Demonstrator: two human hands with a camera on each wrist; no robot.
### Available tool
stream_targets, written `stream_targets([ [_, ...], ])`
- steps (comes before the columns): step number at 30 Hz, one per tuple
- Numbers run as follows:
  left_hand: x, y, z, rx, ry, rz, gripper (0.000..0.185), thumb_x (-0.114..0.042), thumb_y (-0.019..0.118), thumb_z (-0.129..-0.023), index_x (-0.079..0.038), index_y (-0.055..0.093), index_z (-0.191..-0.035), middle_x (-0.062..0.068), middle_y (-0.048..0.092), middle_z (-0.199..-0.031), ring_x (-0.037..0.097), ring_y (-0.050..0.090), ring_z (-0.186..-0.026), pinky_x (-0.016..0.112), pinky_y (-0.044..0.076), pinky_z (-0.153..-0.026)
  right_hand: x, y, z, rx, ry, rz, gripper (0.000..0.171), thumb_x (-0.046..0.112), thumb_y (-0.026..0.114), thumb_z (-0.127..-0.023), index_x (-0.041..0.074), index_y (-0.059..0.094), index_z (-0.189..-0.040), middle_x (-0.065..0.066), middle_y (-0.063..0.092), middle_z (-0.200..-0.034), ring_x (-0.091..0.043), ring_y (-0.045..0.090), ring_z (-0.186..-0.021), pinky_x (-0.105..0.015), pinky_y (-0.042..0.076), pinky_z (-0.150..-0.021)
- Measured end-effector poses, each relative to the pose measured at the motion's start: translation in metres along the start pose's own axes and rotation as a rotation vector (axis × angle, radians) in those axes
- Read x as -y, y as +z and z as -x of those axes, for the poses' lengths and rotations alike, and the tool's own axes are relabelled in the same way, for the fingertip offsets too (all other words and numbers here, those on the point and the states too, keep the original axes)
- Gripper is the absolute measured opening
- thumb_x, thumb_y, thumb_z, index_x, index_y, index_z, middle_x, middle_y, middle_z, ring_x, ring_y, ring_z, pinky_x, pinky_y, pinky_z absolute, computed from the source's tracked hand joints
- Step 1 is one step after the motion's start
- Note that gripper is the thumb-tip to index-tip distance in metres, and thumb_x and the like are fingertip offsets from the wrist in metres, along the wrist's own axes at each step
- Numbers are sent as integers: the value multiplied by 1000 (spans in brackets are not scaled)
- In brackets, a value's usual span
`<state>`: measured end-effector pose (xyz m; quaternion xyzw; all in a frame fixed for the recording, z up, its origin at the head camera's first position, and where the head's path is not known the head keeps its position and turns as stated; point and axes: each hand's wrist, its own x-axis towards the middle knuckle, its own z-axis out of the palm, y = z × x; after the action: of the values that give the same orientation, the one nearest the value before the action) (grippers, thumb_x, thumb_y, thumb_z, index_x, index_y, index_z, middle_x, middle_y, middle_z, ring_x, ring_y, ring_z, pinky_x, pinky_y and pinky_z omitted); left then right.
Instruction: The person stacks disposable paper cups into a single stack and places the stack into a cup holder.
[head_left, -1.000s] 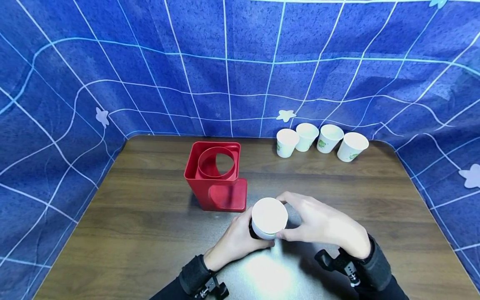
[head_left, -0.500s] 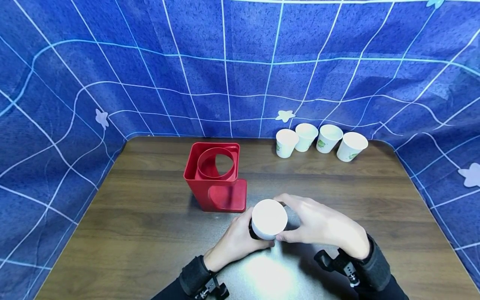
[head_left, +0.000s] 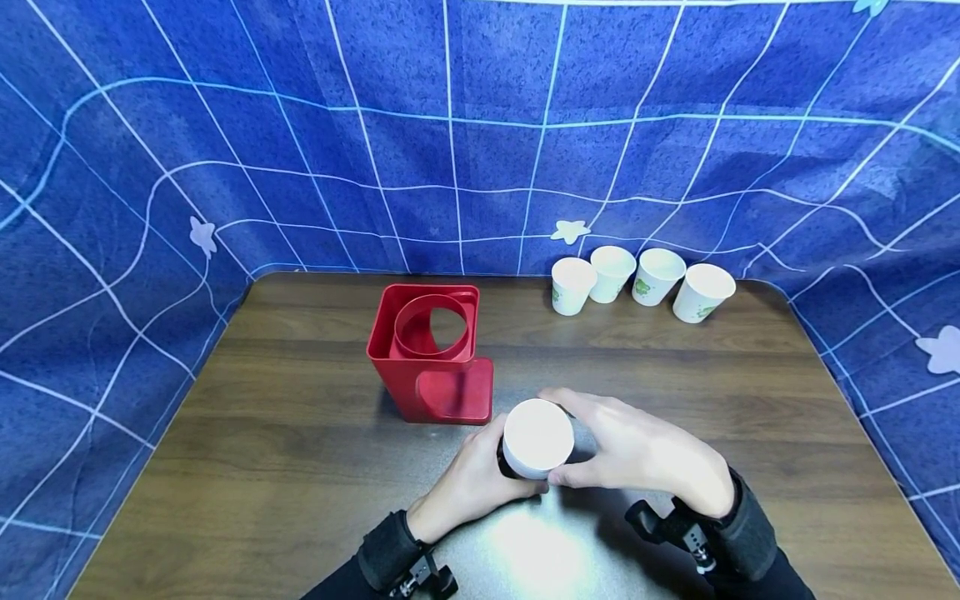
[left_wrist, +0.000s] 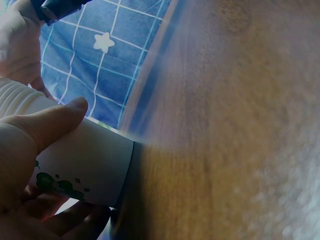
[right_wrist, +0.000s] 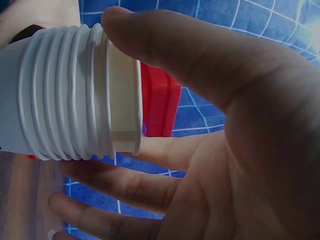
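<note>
Cup stack (head_left: 537,437), a nest of white paper cups with their rims ribbed one over another, stands on the desk (head_left: 300,467) between both hands. The left hand (head_left: 468,483) grips its lower part, thumb and fingers (left_wrist: 52,122) curled round the wall where a green print shows. The right hand (head_left: 637,450) holds the top, thumb (right_wrist: 165,45) over the rims and fingers (right_wrist: 115,185) curved round the far side. Just beyond the left fingers stands a red holder (head_left: 431,354) with a round opening on top. Well beyond the right fingers, four single cups (head_left: 643,282) stand in a row at the desk's far edge, before a blue checked cloth (head_left: 480,133).
</note>
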<state>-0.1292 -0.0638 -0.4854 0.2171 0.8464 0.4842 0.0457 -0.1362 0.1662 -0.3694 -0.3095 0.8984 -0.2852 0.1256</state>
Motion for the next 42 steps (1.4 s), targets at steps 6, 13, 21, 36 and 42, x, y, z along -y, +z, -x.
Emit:
stream_targets([
  [6, 0, 0, -1, -5, 12, -15, 78, -27, 97, -69, -15, 57, -135, -1, 70, -123, 12, 65, -114, 37, 54, -100, 0, 1, -1, 4, 6, -8, 72, 47, 83, -83, 18, 53, -141, 7, 66, -125, -10, 63, -111, -40, 55, -95],
  [13, 0, 0, -1, -7, 11, -22, 77, -28, 96, -69, -15, 57, -134, -2, 70, -123, 12, 65, -113, 37, 54, -100, -1, 3, -4, -5, -2, -6, 66, 44, 83, -85, 18, 54, -139, 10, 66, -121, -6, 63, -108, -36, 55, -94],
  [21, 1, 0, -1, -3, 10, -13, 76, -27, 97, -69, -16, 57, -133, -2, 69, -124, 11, 64, -114, 37, 54, -100, -2, 4, -4, 0, -11, -41, 63, 40, 83, -86, 17, 55, -137, 10, 66, -121, -6, 62, -108, -38, 55, -95],
  [36, 2, 0, 0, 0, 19, -6, 79, -27, 96, -70, -16, 55, -137, -2, 68, -127, 11, 64, -117, 38, 53, -102, -1, 5, -5, 19, 16, -43, 62, 39, 83, -85, 16, 56, -136, 8, 66, -121, -7, 62, -108, -36, 54, -95],
  [42, 1, 1, 1, 0, 5, -6, 79, -27, 96, -70, -17, 56, -137, -3, 68, -126, 10, 64, -116, 38, 53, -102, -1, 5, -5, 20, 11, -34, 62, 39, 83, -86, 16, 55, -137, 8, 66, -120, -7, 62, -107, -36, 54, -94],
])
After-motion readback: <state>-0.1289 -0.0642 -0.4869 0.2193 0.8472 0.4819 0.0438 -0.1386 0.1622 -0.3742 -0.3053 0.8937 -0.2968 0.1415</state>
